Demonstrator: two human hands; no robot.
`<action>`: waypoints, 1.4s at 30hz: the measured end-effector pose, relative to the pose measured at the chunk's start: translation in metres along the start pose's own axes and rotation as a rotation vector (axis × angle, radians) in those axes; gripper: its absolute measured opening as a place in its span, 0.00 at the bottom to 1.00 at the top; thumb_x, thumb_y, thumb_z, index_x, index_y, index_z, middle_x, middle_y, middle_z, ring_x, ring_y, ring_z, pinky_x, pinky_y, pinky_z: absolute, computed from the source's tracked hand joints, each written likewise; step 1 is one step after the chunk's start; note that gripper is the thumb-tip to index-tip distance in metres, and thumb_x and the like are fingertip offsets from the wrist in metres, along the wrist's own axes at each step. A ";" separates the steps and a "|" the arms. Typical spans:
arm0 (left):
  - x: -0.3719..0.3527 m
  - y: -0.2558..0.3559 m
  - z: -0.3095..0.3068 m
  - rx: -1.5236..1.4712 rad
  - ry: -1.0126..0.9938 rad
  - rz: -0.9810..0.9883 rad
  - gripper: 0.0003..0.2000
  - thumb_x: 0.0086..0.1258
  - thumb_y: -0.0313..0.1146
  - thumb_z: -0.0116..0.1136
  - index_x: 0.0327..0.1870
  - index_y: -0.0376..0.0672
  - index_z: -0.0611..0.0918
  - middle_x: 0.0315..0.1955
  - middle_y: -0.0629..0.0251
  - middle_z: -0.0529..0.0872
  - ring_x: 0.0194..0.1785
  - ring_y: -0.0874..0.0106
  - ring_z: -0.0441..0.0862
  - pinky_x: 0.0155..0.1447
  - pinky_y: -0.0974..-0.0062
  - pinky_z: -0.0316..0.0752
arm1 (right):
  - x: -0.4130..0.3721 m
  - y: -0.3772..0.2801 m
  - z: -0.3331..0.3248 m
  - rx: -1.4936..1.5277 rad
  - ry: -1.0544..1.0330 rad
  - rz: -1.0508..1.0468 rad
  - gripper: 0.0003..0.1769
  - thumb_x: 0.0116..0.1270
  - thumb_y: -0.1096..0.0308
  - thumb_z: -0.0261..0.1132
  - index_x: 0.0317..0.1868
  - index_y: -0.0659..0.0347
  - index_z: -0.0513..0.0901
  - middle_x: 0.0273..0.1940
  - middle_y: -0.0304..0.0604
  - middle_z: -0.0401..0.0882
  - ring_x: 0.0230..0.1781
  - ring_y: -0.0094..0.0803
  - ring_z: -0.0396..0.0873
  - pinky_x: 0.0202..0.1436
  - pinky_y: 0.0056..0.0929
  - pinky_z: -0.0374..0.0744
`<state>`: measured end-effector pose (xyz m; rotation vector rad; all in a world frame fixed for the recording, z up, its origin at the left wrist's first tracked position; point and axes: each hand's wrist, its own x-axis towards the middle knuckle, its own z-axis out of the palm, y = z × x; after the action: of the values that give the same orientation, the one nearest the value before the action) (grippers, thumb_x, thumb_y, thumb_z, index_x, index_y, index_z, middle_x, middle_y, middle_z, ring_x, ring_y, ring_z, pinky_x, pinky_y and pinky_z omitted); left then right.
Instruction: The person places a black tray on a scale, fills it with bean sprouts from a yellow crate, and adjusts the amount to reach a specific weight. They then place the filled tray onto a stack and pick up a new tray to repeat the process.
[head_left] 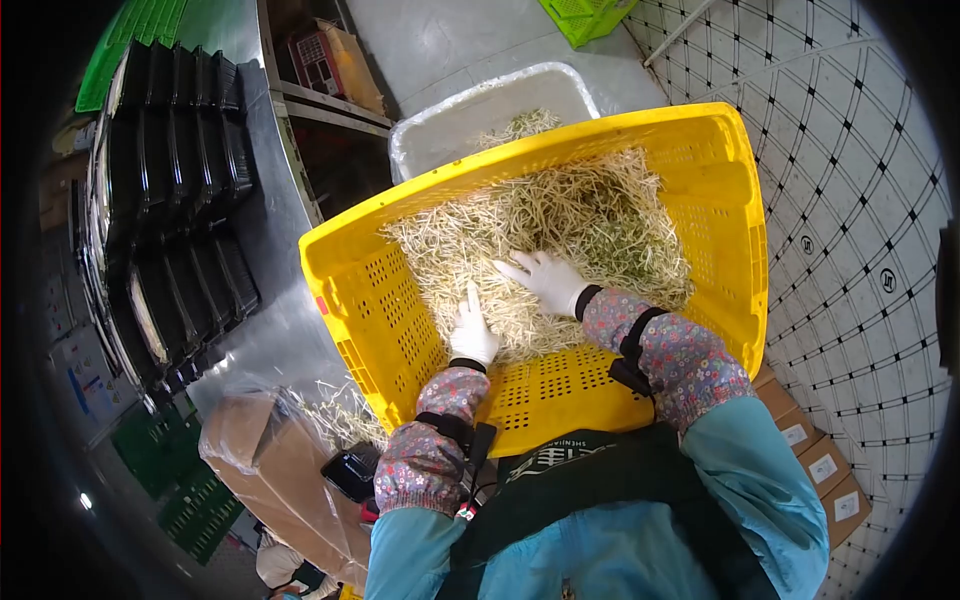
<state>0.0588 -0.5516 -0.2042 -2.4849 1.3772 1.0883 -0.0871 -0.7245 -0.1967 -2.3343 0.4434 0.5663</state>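
A large yellow plastic crate [715, 200] with perforated walls stands tilted in front of me. Inside it lies a wide heap of thin, pale bean sprouts [455, 240], with greener ones at the right. My left hand [473, 332], in a white glove, rests on the sprouts near the crate's left front, its fingers stretched out. To the right, my right hand [550, 284], also gloved in white, lies on the heap with its fingers apart. Neither hand shows anything gripped. Part of the right fingertips is among the sprouts.
Behind the crate stands a whitish tub [430, 145] with more sprouts. Stacked black trays [175, 150] sit on a metal table [285, 330] at left. A cardboard box [280, 480] in plastic is lower left. Cartons [825, 470] are lower right; a green crate [588, 18] is at the top.
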 end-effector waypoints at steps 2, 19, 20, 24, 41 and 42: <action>0.006 -0.002 -0.005 -0.115 -0.102 -0.116 0.58 0.47 0.40 0.78 0.78 0.42 0.49 0.66 0.45 0.69 0.57 0.48 0.79 0.58 0.57 0.78 | 0.000 0.004 0.003 0.031 0.061 0.020 0.54 0.54 0.69 0.71 0.79 0.44 0.51 0.66 0.50 0.68 0.58 0.49 0.76 0.53 0.42 0.81; -0.060 0.012 -0.091 0.276 -0.326 0.433 0.45 0.50 0.45 0.75 0.73 0.47 0.68 0.55 0.52 0.81 0.57 0.53 0.80 0.56 0.58 0.79 | 0.023 -0.023 -0.056 0.121 0.160 -0.018 0.42 0.52 0.55 0.73 0.70 0.42 0.71 0.53 0.47 0.78 0.49 0.45 0.82 0.45 0.43 0.83; -0.053 0.014 -0.093 0.198 -0.379 0.371 0.45 0.51 0.46 0.75 0.73 0.47 0.67 0.56 0.50 0.80 0.59 0.53 0.78 0.57 0.58 0.78 | 0.026 -0.025 -0.050 0.028 0.077 -0.031 0.45 0.50 0.53 0.75 0.71 0.42 0.70 0.62 0.51 0.74 0.56 0.46 0.79 0.51 0.42 0.83; -0.008 0.006 -0.124 -0.170 0.021 0.279 0.51 0.50 0.47 0.77 0.76 0.40 0.62 0.65 0.43 0.73 0.69 0.52 0.71 0.71 0.61 0.69 | 0.038 -0.008 -0.048 0.033 0.235 -0.064 0.51 0.50 0.49 0.76 0.74 0.49 0.65 0.73 0.53 0.63 0.70 0.52 0.67 0.66 0.49 0.74; 0.013 0.012 -0.016 -0.021 -0.053 0.058 0.61 0.42 0.42 0.81 0.77 0.38 0.50 0.66 0.45 0.69 0.64 0.50 0.73 0.64 0.57 0.73 | -0.011 -0.009 0.031 0.017 0.122 0.123 0.50 0.56 0.63 0.72 0.76 0.61 0.54 0.68 0.52 0.65 0.69 0.50 0.65 0.61 0.47 0.76; 0.018 0.015 -0.020 -0.044 -0.071 0.018 0.59 0.43 0.42 0.80 0.76 0.37 0.53 0.64 0.45 0.71 0.62 0.50 0.76 0.62 0.57 0.75 | -0.003 -0.006 0.031 0.054 0.080 0.150 0.47 0.58 0.65 0.70 0.76 0.61 0.56 0.65 0.52 0.68 0.67 0.49 0.67 0.59 0.46 0.78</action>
<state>0.0638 -0.5808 -0.1971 -2.4428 1.3738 1.2113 -0.0953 -0.6989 -0.2130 -2.2905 0.6679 0.5256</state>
